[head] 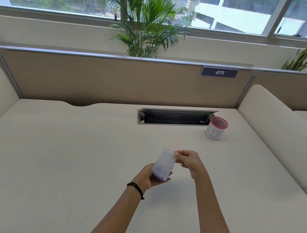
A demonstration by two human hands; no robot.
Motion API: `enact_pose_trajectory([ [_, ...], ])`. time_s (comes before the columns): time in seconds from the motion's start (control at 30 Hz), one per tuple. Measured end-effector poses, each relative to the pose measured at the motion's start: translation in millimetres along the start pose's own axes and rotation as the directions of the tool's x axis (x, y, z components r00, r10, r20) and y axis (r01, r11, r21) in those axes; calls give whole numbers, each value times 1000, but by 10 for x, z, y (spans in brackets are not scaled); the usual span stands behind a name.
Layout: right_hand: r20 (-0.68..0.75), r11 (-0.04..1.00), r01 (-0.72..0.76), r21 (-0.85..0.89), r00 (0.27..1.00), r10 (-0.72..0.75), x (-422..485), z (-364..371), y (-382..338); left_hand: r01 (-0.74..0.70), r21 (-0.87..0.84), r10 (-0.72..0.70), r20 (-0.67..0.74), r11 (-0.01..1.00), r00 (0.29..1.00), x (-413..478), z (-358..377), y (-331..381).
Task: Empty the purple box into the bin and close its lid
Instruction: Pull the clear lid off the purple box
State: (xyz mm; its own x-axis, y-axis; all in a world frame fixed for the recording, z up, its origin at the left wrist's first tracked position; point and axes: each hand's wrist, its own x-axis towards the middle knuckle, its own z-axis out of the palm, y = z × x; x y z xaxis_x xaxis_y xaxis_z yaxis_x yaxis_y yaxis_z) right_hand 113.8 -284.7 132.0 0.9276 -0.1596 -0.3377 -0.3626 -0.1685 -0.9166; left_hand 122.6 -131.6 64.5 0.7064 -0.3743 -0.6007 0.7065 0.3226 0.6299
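Above the middle of the pale desk (65, 153) I've got the small translucent plastic box with the purple base (163, 166) cupped in my left hand (153, 177), fingers wrapped round its lower end. My right hand (188, 162) has thumb and fingertips (177, 154) pinched together on the far top edge, where the lid seems to be. My guess is I'm working the lid here, so best to keep the left grip firm and peel from that corner gently, not yank, or whatever's inside (can't see what) could spill. The box's long axis runs away from me, tilted up, top end pointing toward the partition. The pink mesh cup labelled BIN (216, 127) sits well apart, far right, by the cable slot (174, 118)
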Motion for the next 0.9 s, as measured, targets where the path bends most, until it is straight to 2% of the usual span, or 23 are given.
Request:
enact_pose_trajectory([
  [0.37, 60, 996, 8, 91, 998, -13, 32, -127, -2, -3, -30, 2, -36, 1000, 999, 7, 48, -50],
  [0.5, 8, 1000, 12, -1, 1000, -12, 58, -165, 51, 2, -34, -3, -45, 999, 999, -7, 93, -73],
  [0.63, 84, 999, 17, 47, 996, -21, 46, -216, 53, -12, -17, 12, -40, 1000, 999, -25, 160, -80],
  [0.9, 97, 998, 22, 53, 995, -28, 70, -314, 99, -5, -56, 3, -32, 998, 999, -55, 268, -115],
])
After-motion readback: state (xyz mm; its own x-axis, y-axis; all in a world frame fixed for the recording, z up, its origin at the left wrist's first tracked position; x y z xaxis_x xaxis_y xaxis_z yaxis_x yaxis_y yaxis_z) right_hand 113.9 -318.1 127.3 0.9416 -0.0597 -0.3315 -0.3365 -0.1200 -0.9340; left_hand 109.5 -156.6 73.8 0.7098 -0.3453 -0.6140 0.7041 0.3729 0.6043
